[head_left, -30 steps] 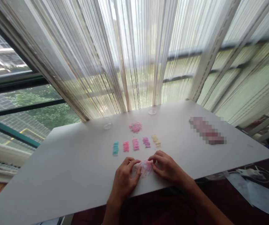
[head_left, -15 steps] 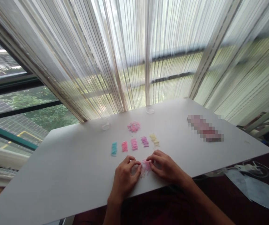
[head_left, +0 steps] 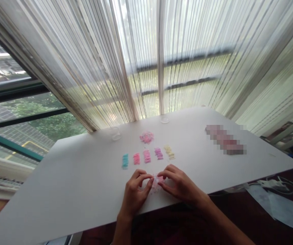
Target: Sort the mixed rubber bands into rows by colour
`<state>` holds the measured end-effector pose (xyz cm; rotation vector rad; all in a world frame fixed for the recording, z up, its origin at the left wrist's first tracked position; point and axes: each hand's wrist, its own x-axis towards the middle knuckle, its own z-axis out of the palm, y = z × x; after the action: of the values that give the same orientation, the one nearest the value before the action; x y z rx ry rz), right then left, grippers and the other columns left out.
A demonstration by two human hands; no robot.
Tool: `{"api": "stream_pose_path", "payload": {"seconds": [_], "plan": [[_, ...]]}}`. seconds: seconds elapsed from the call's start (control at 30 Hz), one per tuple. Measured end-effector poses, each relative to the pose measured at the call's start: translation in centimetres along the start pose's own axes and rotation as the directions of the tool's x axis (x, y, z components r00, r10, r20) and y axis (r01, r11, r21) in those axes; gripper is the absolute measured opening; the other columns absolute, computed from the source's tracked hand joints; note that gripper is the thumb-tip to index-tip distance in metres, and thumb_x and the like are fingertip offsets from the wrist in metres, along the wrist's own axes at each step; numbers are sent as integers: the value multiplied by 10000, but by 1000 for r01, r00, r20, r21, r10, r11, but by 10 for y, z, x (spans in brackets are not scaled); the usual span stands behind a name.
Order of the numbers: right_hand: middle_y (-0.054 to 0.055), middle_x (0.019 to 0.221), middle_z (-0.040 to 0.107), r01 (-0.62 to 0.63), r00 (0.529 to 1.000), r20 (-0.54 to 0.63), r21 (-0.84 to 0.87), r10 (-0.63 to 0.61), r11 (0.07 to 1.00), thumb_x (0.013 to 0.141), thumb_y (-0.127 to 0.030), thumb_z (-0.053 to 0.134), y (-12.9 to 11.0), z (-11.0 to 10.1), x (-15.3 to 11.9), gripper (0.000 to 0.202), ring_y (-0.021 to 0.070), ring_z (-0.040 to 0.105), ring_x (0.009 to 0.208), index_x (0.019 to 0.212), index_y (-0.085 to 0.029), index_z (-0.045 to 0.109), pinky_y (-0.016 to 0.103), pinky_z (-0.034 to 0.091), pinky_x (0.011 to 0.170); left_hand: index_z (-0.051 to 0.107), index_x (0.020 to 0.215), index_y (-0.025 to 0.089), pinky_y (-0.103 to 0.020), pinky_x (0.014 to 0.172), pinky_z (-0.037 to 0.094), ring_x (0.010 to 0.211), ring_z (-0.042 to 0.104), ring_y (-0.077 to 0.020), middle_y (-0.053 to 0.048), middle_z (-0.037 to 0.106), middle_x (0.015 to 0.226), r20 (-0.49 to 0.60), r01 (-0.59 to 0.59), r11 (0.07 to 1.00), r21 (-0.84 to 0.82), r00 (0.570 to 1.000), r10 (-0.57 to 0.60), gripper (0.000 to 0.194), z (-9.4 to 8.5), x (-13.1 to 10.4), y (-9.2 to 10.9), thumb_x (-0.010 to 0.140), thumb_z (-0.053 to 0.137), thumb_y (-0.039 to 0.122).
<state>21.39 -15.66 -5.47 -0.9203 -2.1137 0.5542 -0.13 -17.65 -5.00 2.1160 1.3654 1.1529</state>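
Near the table's front edge, my left hand point(head_left: 136, 190) and my right hand point(head_left: 178, 183) meet over a small heap of pink and whitish pieces point(head_left: 158, 183). The left thumb and forefinger are pinched at the heap's left side; what they hold is too small to name. My right fingers are bent close together on its other side, their tips at the pieces. Beyond the hands lie small stacks in a row: teal point(head_left: 125, 161), coral pink point(head_left: 136, 159), pink point(head_left: 147, 156), purple point(head_left: 158, 153) and pale yellow point(head_left: 169, 152).
A pink pile point(head_left: 146, 137) lies behind the row on the white table point(head_left: 72, 183). Two clear round items, one at the back left point(head_left: 115, 133) and one at the back centre point(head_left: 165, 120), stand near the curtain. A blurred reddish object point(head_left: 225, 140) is at the right.
My right fingertips have shifted slightly left, nearer my left ones, over the heap. The view has moved a little. The coloured stacks keep their arrangement.
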Motion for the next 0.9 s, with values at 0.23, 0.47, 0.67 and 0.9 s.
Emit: {"api": "stream_pose_path", "payload": {"seconds": [0.23,0.47,0.67,0.9], "plan": [[42,837,643,16,998,-55,37,-14,999,997,-263,572,2,8,-1,136,183,625,801,987,-222,702,303,537,733,745,979,212,-215,617,502,636,521,-107,-36,630,877,11,-40,998,-50,999,40,149,0,-4,-3,966,622,294],[46,832,652,9,996,-89,32,-6,999,994,-266,580,3,7,-2,133,181,624,795,969,-223,703,305,544,731,727,1039,215,-219,629,507,655,540,-111,-35,637,916,44,-18,999,-32,999,19,142,0,-4,-2,951,640,284],[48,841,656,85,988,-130,23,-81,996,991,-227,583,5,11,-1,112,182,622,795,973,-216,692,297,535,702,714,1077,222,-213,632,509,661,549,-105,-27,637,933,32,-32,999,-4,999,32,151,2,-4,-5,946,648,257],[46,867,656,95,989,-114,17,-92,995,977,-188,599,5,11,-2,92,187,627,813,993,-221,683,300,535,712,724,1072,229,-206,608,495,638,535,-96,-21,631,917,36,-56,998,-7,998,57,150,3,-5,-7,938,663,258]]}}
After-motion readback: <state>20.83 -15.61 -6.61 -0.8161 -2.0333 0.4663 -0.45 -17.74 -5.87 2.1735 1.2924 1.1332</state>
